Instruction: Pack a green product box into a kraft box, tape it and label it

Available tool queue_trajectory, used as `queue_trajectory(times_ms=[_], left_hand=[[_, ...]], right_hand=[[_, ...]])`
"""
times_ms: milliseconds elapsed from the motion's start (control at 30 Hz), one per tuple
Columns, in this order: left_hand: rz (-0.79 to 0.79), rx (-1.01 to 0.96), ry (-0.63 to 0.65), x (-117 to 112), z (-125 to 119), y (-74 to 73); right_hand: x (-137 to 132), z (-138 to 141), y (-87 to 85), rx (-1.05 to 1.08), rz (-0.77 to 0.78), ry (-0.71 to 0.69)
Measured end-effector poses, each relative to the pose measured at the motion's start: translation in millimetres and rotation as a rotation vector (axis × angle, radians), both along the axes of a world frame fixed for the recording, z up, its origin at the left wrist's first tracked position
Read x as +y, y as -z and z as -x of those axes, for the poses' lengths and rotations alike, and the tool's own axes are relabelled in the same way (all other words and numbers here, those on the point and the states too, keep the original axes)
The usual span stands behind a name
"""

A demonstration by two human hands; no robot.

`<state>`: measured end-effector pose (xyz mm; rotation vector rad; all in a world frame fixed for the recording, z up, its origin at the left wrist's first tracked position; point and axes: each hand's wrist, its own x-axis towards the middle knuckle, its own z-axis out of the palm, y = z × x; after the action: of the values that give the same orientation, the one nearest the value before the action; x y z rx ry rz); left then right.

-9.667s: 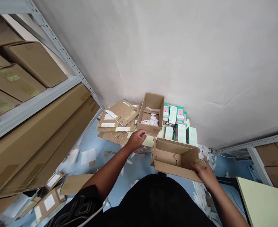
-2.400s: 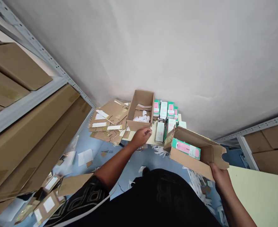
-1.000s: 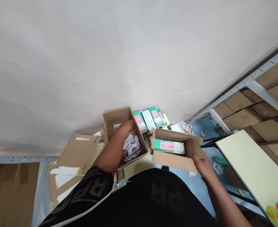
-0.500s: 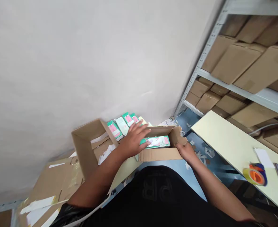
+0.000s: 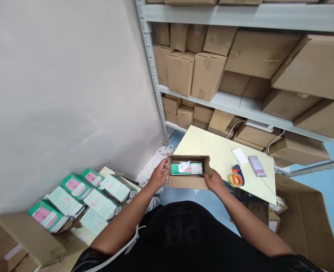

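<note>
I hold a small open cardboard box [image 5: 186,182] in front of me with both hands. My left hand [image 5: 159,175] grips its left end and my right hand [image 5: 214,181] grips its right end. Inside lies a green and pink product box [image 5: 190,169] with a wad of crumpled white paper [image 5: 183,165] on top of it. The box hovers at the near edge of a pale yellow table [image 5: 212,151].
On the table lie a tape roll [image 5: 236,178], a white slip [image 5: 240,155] and a phone [image 5: 257,166]. Several green and pink boxes [image 5: 78,196] are piled at lower left by the wall. Metal shelves [image 5: 235,104] with cartons stand behind; a large open carton [image 5: 305,219] is at right.
I have turned right toward the table. My left hand left the inside of the small box and now grips its left end; crumpled paper now lies on the product box.
</note>
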<state>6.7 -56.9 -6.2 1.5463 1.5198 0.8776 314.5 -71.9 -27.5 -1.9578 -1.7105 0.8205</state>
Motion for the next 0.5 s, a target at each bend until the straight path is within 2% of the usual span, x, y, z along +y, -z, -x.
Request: queue_trajectory(times_ms=[100, 167, 267, 400, 500], left_hand=[[0.008, 0.046, 0.063, 47.4, -33.4, 5.3], [0.048, 0.098, 0.055, 82.2, -50.8, 10.5], [0.133, 0.276, 0.026, 141.3, -73.7, 21.7], [0.175, 0.410, 0.170, 219.9, -104.3, 37.5], [0.138, 0.411, 0.282, 264.7, -126.5, 44.4]], right_hand=[[19.2, -24.8, 14.4, 0.079, -0.050, 0.062], [31.7, -37.6, 25.1, 0.117, -0.057, 0.114], [50.9, -53.0, 41.8, 0.125, -0.053, 0.150], [79.9, -64.1, 58.7, 0.077, 0.005, 0.246], [101.3, -63.9, 64.8, 0.036, 0.031, 0.332]])
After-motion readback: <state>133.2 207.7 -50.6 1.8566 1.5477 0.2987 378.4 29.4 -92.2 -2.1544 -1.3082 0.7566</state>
